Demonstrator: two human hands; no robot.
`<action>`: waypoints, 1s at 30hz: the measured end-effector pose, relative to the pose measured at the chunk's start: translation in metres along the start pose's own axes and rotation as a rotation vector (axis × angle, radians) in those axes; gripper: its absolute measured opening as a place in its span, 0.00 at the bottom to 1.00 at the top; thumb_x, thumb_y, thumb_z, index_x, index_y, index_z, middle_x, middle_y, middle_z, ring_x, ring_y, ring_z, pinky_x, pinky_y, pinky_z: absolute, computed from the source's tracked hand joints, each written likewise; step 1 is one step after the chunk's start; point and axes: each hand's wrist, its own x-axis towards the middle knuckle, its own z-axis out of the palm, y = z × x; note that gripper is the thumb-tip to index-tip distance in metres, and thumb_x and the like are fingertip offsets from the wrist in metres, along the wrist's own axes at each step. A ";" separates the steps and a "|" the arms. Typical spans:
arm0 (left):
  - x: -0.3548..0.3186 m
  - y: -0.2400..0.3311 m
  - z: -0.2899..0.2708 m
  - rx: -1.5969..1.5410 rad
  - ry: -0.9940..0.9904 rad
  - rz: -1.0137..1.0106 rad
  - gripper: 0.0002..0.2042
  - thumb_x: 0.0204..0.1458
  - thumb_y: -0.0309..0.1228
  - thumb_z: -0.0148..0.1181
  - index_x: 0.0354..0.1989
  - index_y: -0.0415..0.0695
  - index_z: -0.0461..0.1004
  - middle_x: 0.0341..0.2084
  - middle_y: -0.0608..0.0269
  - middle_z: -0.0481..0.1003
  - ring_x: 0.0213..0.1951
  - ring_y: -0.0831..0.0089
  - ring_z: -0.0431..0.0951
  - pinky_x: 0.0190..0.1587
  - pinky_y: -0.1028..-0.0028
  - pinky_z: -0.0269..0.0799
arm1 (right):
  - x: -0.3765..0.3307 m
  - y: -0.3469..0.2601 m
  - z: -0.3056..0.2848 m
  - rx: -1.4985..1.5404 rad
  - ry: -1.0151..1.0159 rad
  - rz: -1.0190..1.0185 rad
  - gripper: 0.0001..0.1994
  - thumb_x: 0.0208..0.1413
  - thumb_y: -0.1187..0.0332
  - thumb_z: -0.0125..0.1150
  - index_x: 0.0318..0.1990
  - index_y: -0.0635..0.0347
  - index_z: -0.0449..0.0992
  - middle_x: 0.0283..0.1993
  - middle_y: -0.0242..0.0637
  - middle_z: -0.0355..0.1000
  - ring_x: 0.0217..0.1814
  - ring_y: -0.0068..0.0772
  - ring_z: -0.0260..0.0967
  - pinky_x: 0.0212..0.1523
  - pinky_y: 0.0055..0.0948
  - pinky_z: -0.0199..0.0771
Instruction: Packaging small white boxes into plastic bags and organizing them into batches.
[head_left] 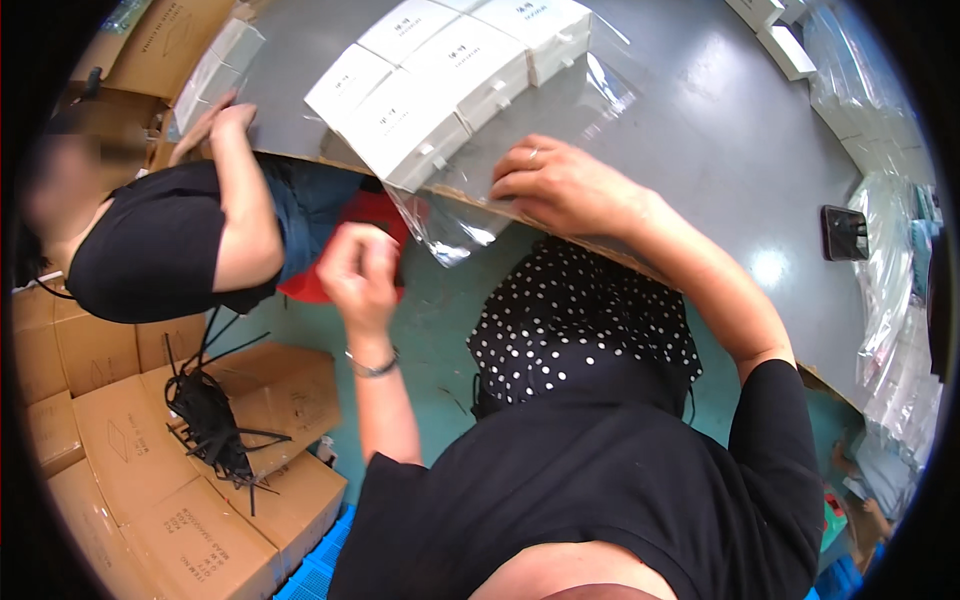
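Observation:
Several white boxes [460, 62] sit grouped in rows on the grey table, at its near edge. Clear plastic film [465, 240] sticks out from beside and under them and hangs over the edge. My right hand [570, 190], with a ring on it, is at the table edge on this film, its fingers bent and pinching it. My left hand [358, 278] is raised off the table, left of the hanging film. Its fingers are curled closed; whether anything thin is inside them cannot be made out. A bracelet [372, 366] is round that wrist.
Close on my left a co-worker in a black top [150, 245] reaches over the table. Brown cartons [190, 530] stack at lower left, with black straps [210, 420] on top. A phone [845, 233] and clear plastic packaging [885, 270] lie at the right.

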 end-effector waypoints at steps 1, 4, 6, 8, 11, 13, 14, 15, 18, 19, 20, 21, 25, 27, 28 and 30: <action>0.014 0.006 -0.002 0.143 0.103 -0.005 0.06 0.55 0.25 0.58 0.28 0.38 0.73 0.21 0.64 0.73 0.23 0.79 0.70 0.28 0.77 0.67 | -0.008 -0.001 -0.010 -0.034 -0.028 0.025 0.10 0.51 0.70 0.62 0.41 0.58 0.78 0.46 0.35 0.73 0.51 0.41 0.68 0.55 0.36 0.70; 0.083 0.020 0.013 0.557 0.043 0.395 0.10 0.53 0.29 0.62 0.41 0.39 0.77 0.40 0.55 0.78 0.45 0.58 0.75 0.51 0.63 0.69 | -0.018 0.001 -0.021 -0.080 -0.053 0.020 0.07 0.53 0.70 0.60 0.39 0.57 0.77 0.44 0.34 0.72 0.50 0.40 0.67 0.53 0.34 0.70; 0.115 0.007 0.035 0.670 -0.120 0.486 0.24 0.54 0.42 0.62 0.56 0.44 0.72 0.57 0.49 0.70 0.62 0.51 0.65 0.64 0.60 0.59 | -0.013 0.002 -0.023 -0.060 -0.116 0.056 0.07 0.54 0.70 0.61 0.40 0.57 0.77 0.44 0.35 0.72 0.49 0.40 0.68 0.53 0.35 0.70; 0.126 -0.001 0.057 0.743 -0.188 0.499 0.29 0.55 0.47 0.61 0.62 0.47 0.68 0.63 0.48 0.65 0.67 0.50 0.59 0.68 0.58 0.54 | -0.006 0.001 -0.021 -0.043 -0.164 0.089 0.07 0.54 0.70 0.62 0.40 0.58 0.77 0.44 0.35 0.72 0.49 0.41 0.68 0.53 0.36 0.70; 0.122 -0.016 0.074 0.989 -0.416 0.463 0.34 0.58 0.56 0.52 0.71 0.55 0.56 0.69 0.47 0.55 0.71 0.50 0.52 0.70 0.52 0.46 | -0.007 -0.001 -0.016 -0.033 -0.093 0.184 0.05 0.54 0.69 0.62 0.36 0.57 0.77 0.41 0.36 0.71 0.48 0.42 0.68 0.52 0.35 0.71; 0.124 -0.020 0.073 0.982 -0.421 0.480 0.34 0.58 0.56 0.52 0.70 0.55 0.57 0.69 0.47 0.56 0.71 0.49 0.52 0.70 0.53 0.47 | -0.006 0.001 -0.017 -0.079 -0.124 0.177 0.05 0.53 0.69 0.62 0.34 0.59 0.75 0.39 0.39 0.72 0.47 0.43 0.69 0.51 0.36 0.71; 0.126 -0.021 0.073 0.974 -0.423 0.497 0.33 0.59 0.55 0.51 0.70 0.55 0.57 0.68 0.47 0.56 0.70 0.49 0.53 0.70 0.53 0.47 | -0.006 0.002 -0.015 -0.074 -0.121 0.179 0.05 0.53 0.69 0.62 0.34 0.59 0.75 0.39 0.39 0.72 0.47 0.43 0.69 0.51 0.36 0.71; 0.127 -0.021 0.073 0.975 -0.429 0.499 0.33 0.59 0.55 0.51 0.70 0.55 0.57 0.68 0.47 0.56 0.70 0.49 0.53 0.70 0.53 0.47 | -0.003 0.003 -0.014 -0.148 -0.136 0.160 0.05 0.54 0.69 0.61 0.33 0.61 0.73 0.38 0.39 0.70 0.46 0.43 0.69 0.50 0.36 0.71; 0.133 -0.023 0.077 0.980 -0.410 0.547 0.32 0.60 0.52 0.53 0.71 0.58 0.54 0.69 0.48 0.57 0.69 0.47 0.55 0.69 0.52 0.50 | 0.004 0.005 -0.019 -0.283 -0.230 0.136 0.07 0.54 0.69 0.59 0.34 0.64 0.73 0.38 0.41 0.70 0.46 0.43 0.69 0.50 0.36 0.71; 0.137 -0.025 0.076 0.980 -0.432 0.576 0.32 0.60 0.50 0.54 0.71 0.57 0.55 0.69 0.49 0.57 0.70 0.48 0.55 0.69 0.53 0.51 | 0.005 0.003 -0.022 -0.341 -0.311 0.128 0.08 0.54 0.69 0.57 0.36 0.65 0.74 0.40 0.42 0.72 0.46 0.43 0.70 0.50 0.35 0.72; 0.140 -0.026 0.075 0.976 -0.453 0.607 0.32 0.59 0.49 0.55 0.71 0.57 0.55 0.69 0.49 0.56 0.70 0.48 0.54 0.69 0.54 0.51 | 0.000 0.000 -0.026 -0.347 -0.310 0.135 0.08 0.54 0.69 0.57 0.36 0.65 0.74 0.40 0.42 0.72 0.46 0.43 0.70 0.50 0.35 0.72; 0.141 -0.026 0.075 0.965 -0.452 0.617 0.32 0.59 0.49 0.55 0.71 0.57 0.55 0.69 0.49 0.56 0.70 0.48 0.54 0.69 0.54 0.51 | -0.012 -0.008 -0.032 -0.374 -0.386 0.115 0.09 0.55 0.68 0.55 0.36 0.65 0.73 0.40 0.43 0.72 0.46 0.43 0.70 0.50 0.36 0.71; 0.143 -0.027 0.045 0.892 -0.541 0.643 0.32 0.58 0.41 0.58 0.71 0.55 0.56 0.69 0.53 0.56 0.70 0.52 0.55 0.70 0.58 0.53 | -0.103 -0.091 -0.064 -0.297 -0.549 0.117 0.09 0.57 0.66 0.50 0.33 0.63 0.72 0.36 0.44 0.69 0.45 0.43 0.67 0.48 0.39 0.70; 0.138 -0.021 0.036 0.910 -0.600 0.615 0.33 0.54 0.37 0.61 0.70 0.55 0.58 0.69 0.59 0.58 0.70 0.55 0.55 0.70 0.60 0.54 | -0.166 -0.138 -0.077 0.028 -0.787 0.488 0.06 0.51 0.69 0.56 0.30 0.61 0.73 0.33 0.43 0.69 0.43 0.45 0.69 0.44 0.41 0.71; 0.138 -0.017 0.037 0.894 -0.579 0.628 0.33 0.54 0.37 0.61 0.70 0.55 0.58 0.69 0.59 0.58 0.70 0.55 0.55 0.70 0.60 0.54 | -0.215 -0.162 -0.072 0.100 -0.856 0.688 0.04 0.50 0.70 0.58 0.30 0.61 0.73 0.34 0.43 0.71 0.43 0.46 0.71 0.43 0.42 0.74; 0.143 -0.012 0.041 0.818 -0.620 0.595 0.33 0.52 0.36 0.63 0.69 0.55 0.60 0.68 0.59 0.59 0.69 0.55 0.56 0.69 0.60 0.56 | -0.304 -0.222 -0.076 -0.132 -1.223 1.060 0.04 0.53 0.70 0.56 0.33 0.60 0.74 0.39 0.45 0.74 0.48 0.45 0.73 0.49 0.42 0.76</action>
